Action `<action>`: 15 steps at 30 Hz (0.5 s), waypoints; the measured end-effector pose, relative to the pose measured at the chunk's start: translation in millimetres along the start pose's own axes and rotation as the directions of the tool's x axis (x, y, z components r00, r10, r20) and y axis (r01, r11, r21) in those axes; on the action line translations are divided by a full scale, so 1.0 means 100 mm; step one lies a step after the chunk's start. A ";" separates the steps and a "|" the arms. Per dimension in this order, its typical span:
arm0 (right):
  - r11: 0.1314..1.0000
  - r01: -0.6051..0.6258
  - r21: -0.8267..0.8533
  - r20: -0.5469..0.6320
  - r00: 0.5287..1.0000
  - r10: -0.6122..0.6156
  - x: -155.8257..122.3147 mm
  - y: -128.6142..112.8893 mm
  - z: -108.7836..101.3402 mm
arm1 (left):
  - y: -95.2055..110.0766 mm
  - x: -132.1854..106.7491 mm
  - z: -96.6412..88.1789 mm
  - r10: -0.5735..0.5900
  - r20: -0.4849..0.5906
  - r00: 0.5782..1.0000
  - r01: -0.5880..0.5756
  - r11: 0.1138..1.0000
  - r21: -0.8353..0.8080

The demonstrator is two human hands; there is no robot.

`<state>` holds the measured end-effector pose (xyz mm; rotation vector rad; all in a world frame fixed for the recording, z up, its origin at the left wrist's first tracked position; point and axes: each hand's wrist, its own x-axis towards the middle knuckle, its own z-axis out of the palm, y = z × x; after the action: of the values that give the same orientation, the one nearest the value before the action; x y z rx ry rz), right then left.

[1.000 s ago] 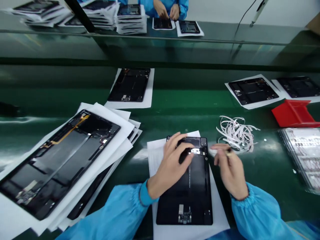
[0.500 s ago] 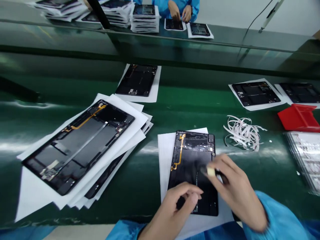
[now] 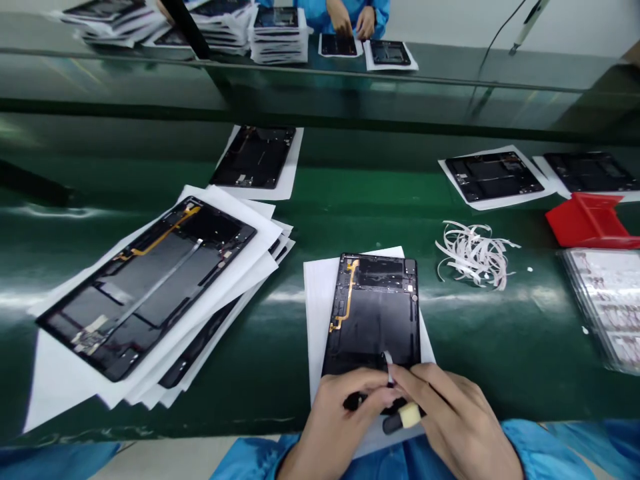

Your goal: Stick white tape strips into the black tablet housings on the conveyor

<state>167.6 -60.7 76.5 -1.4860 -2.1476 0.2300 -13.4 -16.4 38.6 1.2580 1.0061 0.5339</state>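
A black tablet housing (image 3: 380, 313) with an orange flex cable (image 3: 352, 287) along its left side lies on white paper (image 3: 319, 293) in front of me. Over its lower part, the fingertips of both hands meet at a short, pale ribbon cable (image 3: 389, 363). My left hand (image 3: 340, 413) is closed in a pinch at the cable's lower end. My right hand (image 3: 457, 413) is closed too, its index finger beside the cable. A dark tool with a pale yellow band (image 3: 410, 415) sticks out under its fingers; its far end is hidden.
At left, a stack of paper sheets and housings has an open housing (image 3: 150, 287) on top. More housings lie behind (image 3: 255, 157) and at right (image 3: 495, 175). Curled white strips (image 3: 475, 257), a red bin (image 3: 590, 220) and a clear tray of parts (image 3: 610, 300) are to the right. A co-worker's hands (image 3: 350, 20) work opposite.
My right hand has come down and left to meet my left hand at the ribbon cable. The tool's banded end now points down-left below the fingers. The view has shifted slightly.
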 end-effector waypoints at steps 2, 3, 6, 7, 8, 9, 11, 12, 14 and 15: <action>1.000 0.017 -0.022 0.006 1.000 -0.016 0.01 0.02 0.00 | 0.02 0.00 0.01 0.154 0.014 0.988 -0.155 0.979 0.132; 0.998 0.027 -0.051 0.007 1.000 -0.027 0.01 0.03 0.00 | 0.03 0.01 0.01 0.234 0.029 0.972 -0.235 0.955 0.181; 0.978 0.064 -0.201 -0.010 0.998 -0.067 0.00 0.02 0.01 | 0.09 0.07 0.05 0.442 0.079 0.894 -0.444 0.844 0.301; 0.966 0.080 -0.245 -0.010 0.996 -0.085 -0.01 0.02 0.01 | 0.10 0.09 0.06 0.489 0.093 0.867 -0.489 0.803 0.339; 0.957 0.096 -0.275 -0.008 0.995 -0.102 -0.01 0.01 0.02 | 0.11 0.12 0.07 0.528 0.107 0.842 -0.526 0.762 0.378; 0.951 0.104 -0.292 -0.007 0.994 -0.111 -0.01 0.01 0.03 | 0.12 0.14 0.07 0.560 0.125 0.819 -0.556 0.720 0.414; 0.952 0.098 -0.290 -0.003 0.995 -0.103 -0.01 0.02 0.05 | 0.10 0.14 0.03 0.602 0.161 0.782 -0.595 0.644 0.480; 0.959 0.081 -0.271 0.005 0.997 -0.083 0.00 0.04 0.06 | 0.08 0.11 -0.01 0.604 0.184 0.776 -0.601 0.617 0.509; 0.975 0.009 -0.220 0.018 1.000 -0.005 0.03 0.12 0.10 | 0.03 -0.03 -0.15 0.540 0.229 0.810 -0.564 0.610 0.557; 0.979 -0.041 -0.198 0.026 0.999 0.047 0.06 0.18 0.14 | 0.01 -0.12 -0.23 0.473 0.237 0.848 -0.514 0.627 0.586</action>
<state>173.7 -46.7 59.0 -1.6503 -2.2170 0.0555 -38.8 -13.8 43.8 2.1955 0.7937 0.5890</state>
